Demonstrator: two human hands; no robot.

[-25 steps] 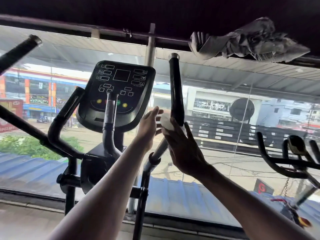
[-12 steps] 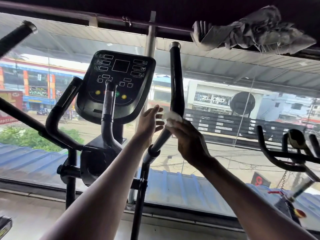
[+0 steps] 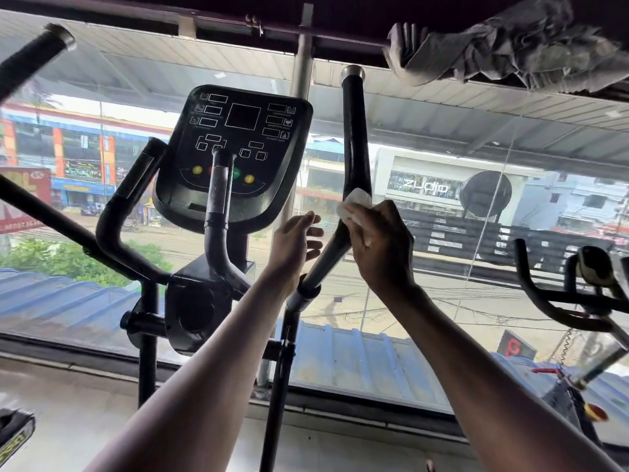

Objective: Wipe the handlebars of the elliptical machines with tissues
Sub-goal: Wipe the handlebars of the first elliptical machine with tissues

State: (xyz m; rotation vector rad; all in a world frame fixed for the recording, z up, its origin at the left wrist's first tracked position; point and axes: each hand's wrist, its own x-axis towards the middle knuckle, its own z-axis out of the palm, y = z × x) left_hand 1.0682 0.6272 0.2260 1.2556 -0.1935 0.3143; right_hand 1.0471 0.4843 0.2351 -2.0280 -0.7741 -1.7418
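While the right hand [image 3: 381, 247] curls its fingers round a crumpled white tissue [image 3: 354, 204] and presses it against the tall black foam-covered handlebar [image 3: 354, 148] of the black elliptical machine, the left hand [image 3: 294, 241] hangs just beside that bar with its fingers loosely spread, gripping nothing and, as far as can be seen, not touching the bar. The tissue sits at the bend of the handlebar, where the upright padded part meets the slanting lower part, well below the silver cap at the bar's top end. To the left of the handlebar stands the dark rounded console panel [image 3: 235, 148] with white outlined buttons and yellow and green dots, and in front of it rises a short worn grey grip [image 3: 218, 189]. A second black handlebar [image 3: 34, 57] slants into the upper left corner. Behind the machine runs a wide glass window [image 3: 442, 165] looking onto a street with coloured buildings. A bundled grey cloth [image 3: 510, 46] lies on the dark beam along the window's top edge, at the upper right. At the right edge are the curved black bars of another exercise machine [image 3: 571, 294].
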